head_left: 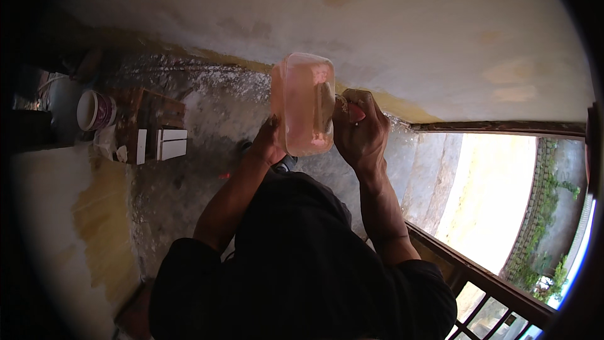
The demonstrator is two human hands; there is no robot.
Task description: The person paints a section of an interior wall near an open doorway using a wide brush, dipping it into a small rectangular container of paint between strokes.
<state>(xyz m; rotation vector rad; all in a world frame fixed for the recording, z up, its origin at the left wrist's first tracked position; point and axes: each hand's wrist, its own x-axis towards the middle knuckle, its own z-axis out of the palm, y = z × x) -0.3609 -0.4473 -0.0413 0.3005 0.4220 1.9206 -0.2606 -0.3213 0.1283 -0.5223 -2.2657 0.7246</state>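
In front of my body, my left hand (269, 143) grips the lower left side of a translucent pinkish plastic container (301, 110). The container is tilted, so its rectangular opening faces right and up toward me. Pink patches show at the two ends of its inside. My right hand (363, 135) is closed around the short handle, with a reddish end (357, 113), of what looks like a paintbrush. Its broad brownish head (324, 107) is at the container's right side; I cannot tell whether it touches the inside.
A pale, patchy wall (428, 31) runs close ahead. At the left, a white bucket (94, 111) stands beside a brown wooden stand (148, 119) with white pieces (171, 143) on it. To the right are a bright doorway (487, 182) and a dark railing (484, 289). The grey floor (170, 208) is stained.
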